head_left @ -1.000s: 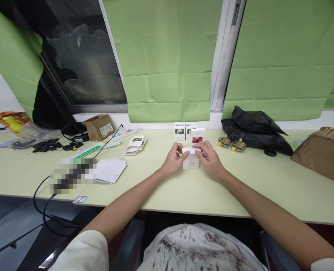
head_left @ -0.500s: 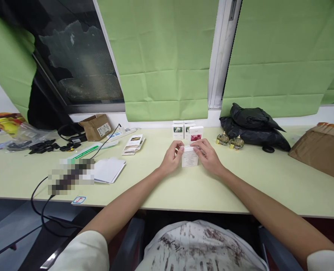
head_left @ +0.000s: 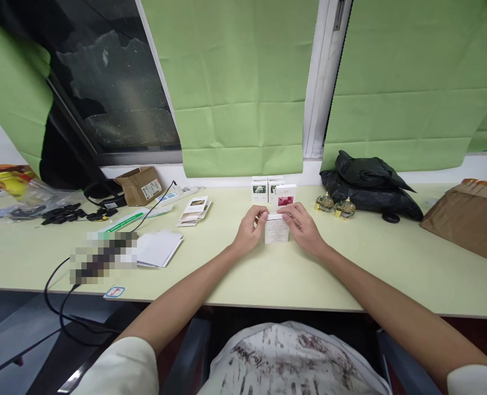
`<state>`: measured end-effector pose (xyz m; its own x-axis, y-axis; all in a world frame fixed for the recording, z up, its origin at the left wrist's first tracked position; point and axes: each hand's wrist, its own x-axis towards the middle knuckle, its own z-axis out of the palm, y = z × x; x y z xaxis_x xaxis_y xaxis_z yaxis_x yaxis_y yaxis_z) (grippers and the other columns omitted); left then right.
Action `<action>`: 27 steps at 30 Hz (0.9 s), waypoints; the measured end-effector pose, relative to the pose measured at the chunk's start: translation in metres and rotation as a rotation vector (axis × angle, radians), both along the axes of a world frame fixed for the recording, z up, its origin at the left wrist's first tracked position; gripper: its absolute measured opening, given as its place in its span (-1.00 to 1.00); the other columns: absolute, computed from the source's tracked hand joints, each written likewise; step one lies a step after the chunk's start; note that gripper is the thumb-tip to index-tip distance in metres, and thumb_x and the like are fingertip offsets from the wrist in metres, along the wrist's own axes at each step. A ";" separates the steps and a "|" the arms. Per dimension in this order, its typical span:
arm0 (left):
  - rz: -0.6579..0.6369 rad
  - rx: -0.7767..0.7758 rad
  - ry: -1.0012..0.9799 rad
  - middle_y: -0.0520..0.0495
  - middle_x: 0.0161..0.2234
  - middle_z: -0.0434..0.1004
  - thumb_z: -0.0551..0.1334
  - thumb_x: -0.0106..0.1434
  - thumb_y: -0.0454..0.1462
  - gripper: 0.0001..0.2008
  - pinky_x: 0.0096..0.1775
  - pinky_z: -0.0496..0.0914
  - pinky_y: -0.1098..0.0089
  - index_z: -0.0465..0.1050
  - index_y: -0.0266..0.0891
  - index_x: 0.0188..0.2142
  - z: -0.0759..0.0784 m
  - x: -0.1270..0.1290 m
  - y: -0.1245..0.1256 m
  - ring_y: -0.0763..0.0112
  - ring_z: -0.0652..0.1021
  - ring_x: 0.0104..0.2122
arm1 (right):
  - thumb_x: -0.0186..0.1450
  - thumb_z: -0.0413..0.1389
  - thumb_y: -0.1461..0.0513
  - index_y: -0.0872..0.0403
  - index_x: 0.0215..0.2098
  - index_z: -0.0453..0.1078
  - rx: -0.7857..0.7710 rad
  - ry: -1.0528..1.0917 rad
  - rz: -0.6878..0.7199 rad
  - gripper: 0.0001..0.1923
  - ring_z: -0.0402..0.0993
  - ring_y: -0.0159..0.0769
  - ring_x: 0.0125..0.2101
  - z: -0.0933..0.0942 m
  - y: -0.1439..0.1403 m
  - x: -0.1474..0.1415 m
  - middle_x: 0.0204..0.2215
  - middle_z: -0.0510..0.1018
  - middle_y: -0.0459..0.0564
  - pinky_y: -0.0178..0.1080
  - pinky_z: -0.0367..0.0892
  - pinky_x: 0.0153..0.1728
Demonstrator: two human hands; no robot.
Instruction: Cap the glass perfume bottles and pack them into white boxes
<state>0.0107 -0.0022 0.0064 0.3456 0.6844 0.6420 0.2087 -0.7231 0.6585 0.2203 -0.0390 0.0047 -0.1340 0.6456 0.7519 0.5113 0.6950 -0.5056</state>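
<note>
Hands: left hand (head_left: 249, 229) and right hand (head_left: 304, 226) pinching white box (head_left: 276, 230) | fingers curled, apparently on its top | table (head_left: 268, 269)

Looks like an office or small packing room, set up at a long pale-green desk (head_left: 268, 274) pushed against a window (head_left: 115, 99). Green fabric blinds (head_left: 235, 82) hung over the panes, dark glass behind. Scattered across the desk: small white product boxes (head_left: 268, 191) with flower pictures, two gold-capped glass bottles (head_left: 334, 206), printed leaflets (head_left: 194, 210), white envelopes (head_left: 158, 248), brown cardboard cartons (head_left: 469, 219), a black plastic bag (head_left: 369, 184), black cables (head_left: 62, 296) trailing over the edge. Plain walls, no kitchen or household fittings in sight.
</note>
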 end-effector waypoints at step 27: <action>-0.015 0.138 0.046 -0.11 -0.11 0.50 0.02 0.56 -0.12 -0.74 -0.08 0.39 0.27 0.43 -0.14 -0.04 -0.002 -0.002 0.002 0.28 0.51 -0.10 | 0.55 -0.04 0.08 -0.09 -0.01 0.52 -0.017 0.040 0.024 -0.71 0.44 -0.08 0.04 -0.002 0.003 0.001 -0.07 0.48 0.06 0.00 0.39 0.08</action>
<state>0.0089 -0.0006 0.0045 0.3865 0.5853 0.7128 0.2251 -0.8093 0.5425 0.2217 -0.0359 0.0025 -0.1192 0.6551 0.7461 0.4737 0.6979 -0.5372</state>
